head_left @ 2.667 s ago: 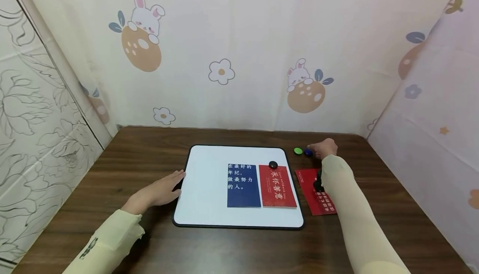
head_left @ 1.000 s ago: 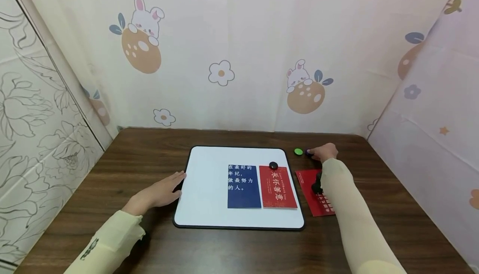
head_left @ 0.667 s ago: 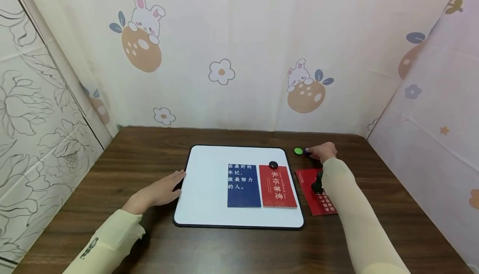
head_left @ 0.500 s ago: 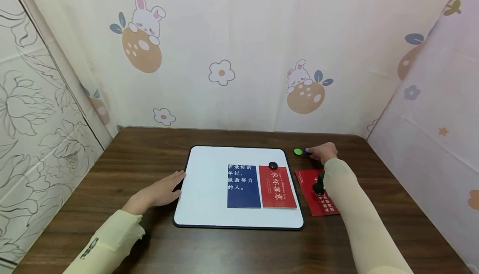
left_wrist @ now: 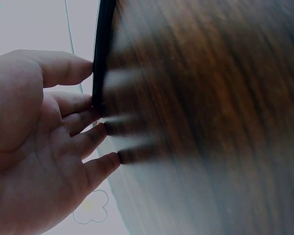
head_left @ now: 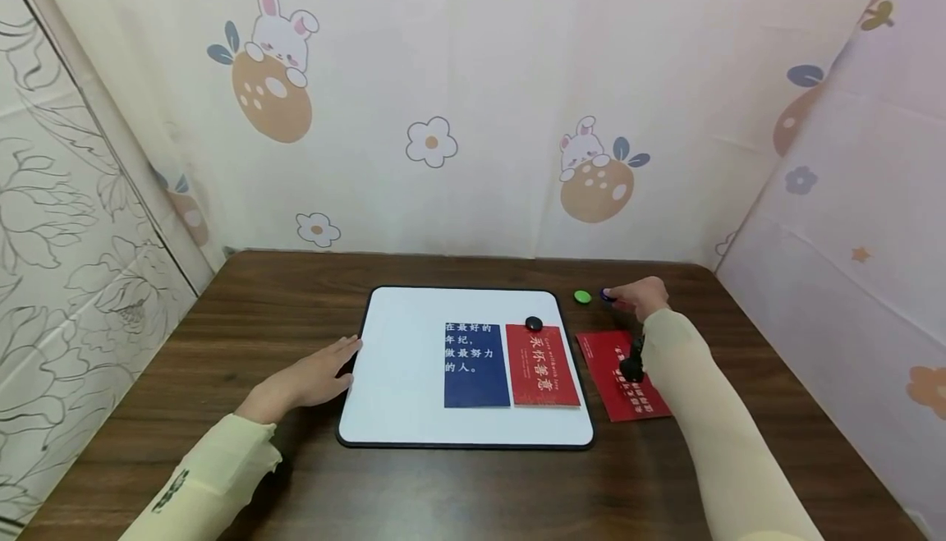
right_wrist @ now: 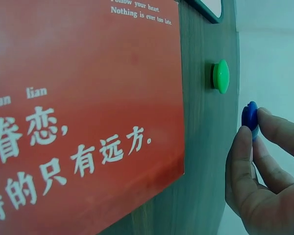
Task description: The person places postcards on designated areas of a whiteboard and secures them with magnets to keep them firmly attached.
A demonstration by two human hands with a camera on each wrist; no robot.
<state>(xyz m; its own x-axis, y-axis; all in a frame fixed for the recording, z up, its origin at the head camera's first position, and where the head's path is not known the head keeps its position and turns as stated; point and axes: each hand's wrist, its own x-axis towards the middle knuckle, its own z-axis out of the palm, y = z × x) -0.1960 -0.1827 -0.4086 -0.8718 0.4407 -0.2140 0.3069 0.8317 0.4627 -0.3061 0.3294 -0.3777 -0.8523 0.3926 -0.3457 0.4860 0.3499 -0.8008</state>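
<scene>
My right hand [head_left: 641, 298] pinches a round blue magnet [right_wrist: 250, 116] between thumb and fingertips, at the back right of the table. In the right wrist view the magnet is tipped on edge, with a green magnet [right_wrist: 221, 77] beyond it. My left hand [head_left: 306, 377] rests at the left edge of a whiteboard [head_left: 395, 369], fingers extended, tips at the black frame [left_wrist: 102, 58]. On the board lie a blue card [head_left: 476, 391] with white writing and a red card [head_left: 548, 373]. A black magnet [head_left: 534, 323] sits on the red card's top edge.
A second red card [head_left: 600, 356] lies on the wooden table [head_left: 443, 488] right of the board, partly under the right forearm in the head view. A black wrist camera [head_left: 631, 366] overlaps it. A patterned curtain [head_left: 473, 221] stands behind the table's back edge.
My right fingers have closed on the blue magnet, which lay flat beside the green one and is now tilted in their pinch. The head view has shifted slightly. My left hand stays put.
</scene>
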